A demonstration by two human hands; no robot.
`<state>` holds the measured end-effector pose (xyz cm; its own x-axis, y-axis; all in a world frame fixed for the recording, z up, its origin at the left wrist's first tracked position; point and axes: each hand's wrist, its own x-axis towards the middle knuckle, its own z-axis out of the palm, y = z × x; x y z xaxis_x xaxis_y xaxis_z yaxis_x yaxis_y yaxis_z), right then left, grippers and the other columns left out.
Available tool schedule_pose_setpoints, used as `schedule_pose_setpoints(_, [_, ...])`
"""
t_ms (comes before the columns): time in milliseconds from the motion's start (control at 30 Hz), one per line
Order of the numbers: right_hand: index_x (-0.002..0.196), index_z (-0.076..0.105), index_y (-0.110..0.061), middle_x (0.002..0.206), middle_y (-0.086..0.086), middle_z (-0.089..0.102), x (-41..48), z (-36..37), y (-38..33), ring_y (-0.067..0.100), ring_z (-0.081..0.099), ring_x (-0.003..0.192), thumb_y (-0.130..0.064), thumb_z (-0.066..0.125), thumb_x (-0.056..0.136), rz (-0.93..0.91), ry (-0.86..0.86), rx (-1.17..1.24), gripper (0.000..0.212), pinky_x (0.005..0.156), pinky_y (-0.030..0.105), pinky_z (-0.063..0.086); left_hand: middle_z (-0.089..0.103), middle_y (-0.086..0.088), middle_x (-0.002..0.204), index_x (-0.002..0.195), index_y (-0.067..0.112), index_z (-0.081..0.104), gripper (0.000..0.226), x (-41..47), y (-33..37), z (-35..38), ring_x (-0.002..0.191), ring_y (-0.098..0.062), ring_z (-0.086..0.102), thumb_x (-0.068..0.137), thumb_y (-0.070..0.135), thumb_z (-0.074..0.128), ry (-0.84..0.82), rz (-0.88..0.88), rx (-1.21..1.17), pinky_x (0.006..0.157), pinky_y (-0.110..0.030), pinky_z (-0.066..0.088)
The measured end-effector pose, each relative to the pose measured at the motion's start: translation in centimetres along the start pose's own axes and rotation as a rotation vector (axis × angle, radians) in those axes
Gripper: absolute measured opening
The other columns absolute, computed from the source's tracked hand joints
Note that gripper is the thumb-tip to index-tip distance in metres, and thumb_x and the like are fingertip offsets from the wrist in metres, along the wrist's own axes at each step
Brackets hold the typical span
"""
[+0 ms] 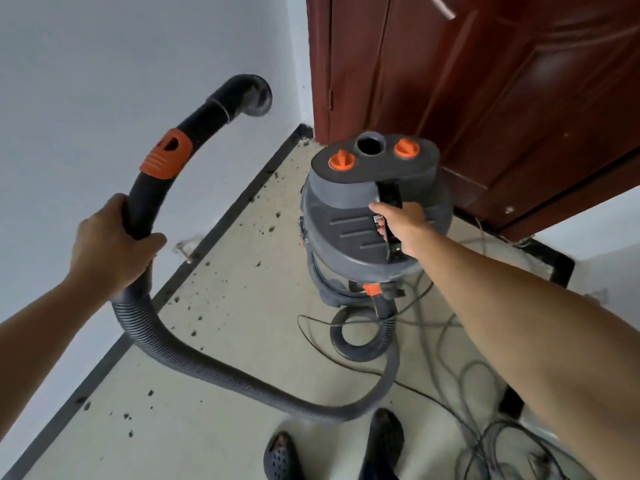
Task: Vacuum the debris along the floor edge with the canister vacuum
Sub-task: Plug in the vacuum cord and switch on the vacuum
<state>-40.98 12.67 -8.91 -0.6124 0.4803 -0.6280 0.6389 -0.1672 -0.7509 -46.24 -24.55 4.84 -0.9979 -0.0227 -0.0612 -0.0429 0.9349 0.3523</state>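
A grey canister vacuum with two orange knobs stands on the beige floor near the door. My right hand grips the black handle on its lid. My left hand grips the black curved hose wand, which has an orange slider and is raised with its open nozzle end up against the white wall. The ribbed grey hose loops across the floor back to the canister's front. Dark debris is scattered on the floor along the black baseboard.
The white wall and black baseboard run diagonally on the left. A dark red door stands behind the vacuum. Tangled cables lie on the floor at right. My feet in dark shoes are at the bottom.
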Motion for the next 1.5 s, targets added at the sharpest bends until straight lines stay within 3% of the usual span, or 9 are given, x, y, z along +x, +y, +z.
schedule_pose_setpoints(133, [0.091,0.062,-0.007,0.062,0.003,0.056,-1.9,3.3,0.8,0.015,0.048,0.044,-0.028,0.073,0.084,0.07,0.02,0.12,0.025,0.048,0.025,0.042,0.065,-0.019,0.084,0.095,0.009,0.05,0.029,-2.4,-2.3,-0.7,0.073,-0.036,0.064,0.073,0.008,0.069,0.018,-0.254,-0.152,0.068,-0.045,0.054])
schedule_pose_setpoints(333, [0.101,0.057,-0.009,0.073,0.002,0.059,-5.2,7.3,2.5,0.016,0.061,0.06,-0.026,0.07,0.089,0.157,-0.159,0.268,0.024,0.068,0.032,0.053,0.062,-0.008,0.069,0.105,0.007,0.056,0.031,-6.3,-5.2,-1.0,0.06,-0.023,0.066,0.077,0.008,0.07,-0.032,-0.93,-1.011,0.063,-0.039,0.057])
schedule_pose_setpoints(433, [0.111,0.057,-0.007,0.073,0.001,0.062,-6.0,7.6,3.1,0.015,0.064,0.06,-0.028,0.068,0.09,0.148,-0.182,0.234,0.032,0.068,0.032,0.054,0.049,0.001,0.061,0.078,0.018,0.05,0.012,-6.9,-5.5,-1.9,0.054,-0.011,0.055,0.087,0.011,0.053,-0.038,-0.909,-1.306,0.061,-0.028,0.052])
schedule_pose_setpoints(533, [0.11,0.055,-0.008,0.073,0.002,0.061,-7.2,7.5,3.5,0.016,0.063,0.06,-0.029,0.066,0.092,0.139,-0.15,0.197,0.029,0.068,0.033,0.054,0.059,-0.002,0.08,0.077,0.017,0.048,0.014,-6.7,-5.2,-2.9,0.073,-0.014,0.061,0.09,0.014,0.048,-0.003,-0.874,-1.458,0.081,-0.029,0.051])
schedule_pose_setpoints(700, [0.091,0.057,-0.009,0.074,0.003,0.059,-11.2,8.3,5.5,0.018,0.058,0.06,-0.026,0.062,0.094,0.108,-0.142,0.122,0.018,0.055,0.025,0.049,0.059,-0.007,0.092,0.108,0.006,0.046,0.025,-6.4,-5.5,-2.3,0.079,-0.019,0.069,0.087,0.008,0.057,-0.101,-0.889,-1.444,0.069,-0.037,0.059])
schedule_pose_setpoints(1167, [0.081,0.054,-0.012,0.066,0.002,0.053,-16.3,7.1,9.3,0.018,0.053,0.059,-0.017,0.062,0.093,-0.076,-0.48,-0.337,0.016,0.065,0.032,0.046,0.058,-0.017,0.08,0.099,0.009,0.047,0.03,-10.8,-3.3,3.3,0.058,-0.027,0.061,0.079,-0.003,0.065,-0.192,-0.62,-0.936,0.066,-0.042,0.059])
schedule_pose_setpoints(1267, [0.075,0.053,-0.014,0.063,0.003,0.052,-16.8,6.6,11.0,0.019,0.05,0.058,-0.023,0.065,0.089,-0.099,-0.469,-0.307,0.02,0.063,0.04,0.045,0.06,-0.022,0.09,0.095,0.01,0.048,0.03,-11.0,-2.5,5.2,0.071,-0.032,0.065,0.077,0.003,0.072,-0.164,-0.624,-0.901,0.068,-0.045,0.06])
schedule_pose_setpoints(1400, [0.075,0.057,-0.017,0.066,-0.005,0.058,-15.7,4.5,10.6,0.016,0.057,0.067,-0.047,0.067,0.081,-0.21,-0.436,-0.648,0.032,0.069,0.036,0.045,0.054,-0.01,0.082,0.099,0.006,0.049,0.037,-10.8,-1.0,7.6,0.061,-0.019,0.063,0.079,0.016,0.078,-0.148,-0.689,-0.936,0.043,-0.025,0.047])
schedule_pose_setpoints(1500, [0.085,0.059,-0.024,0.081,-0.007,0.067,-13.8,2.2,6.3,0.016,0.065,0.079,-0.046,0.066,0.086,-0.416,-0.203,-0.73,0.023,0.076,0.033,0.051,0.055,-0.01,0.083,0.098,0.004,0.051,0.038,-10.9,-0.2,9.5,0.069,-0.022,0.058,0.076,0.016,0.08,-0.164,-0.779,-0.956,0.057,-0.03,0.05])
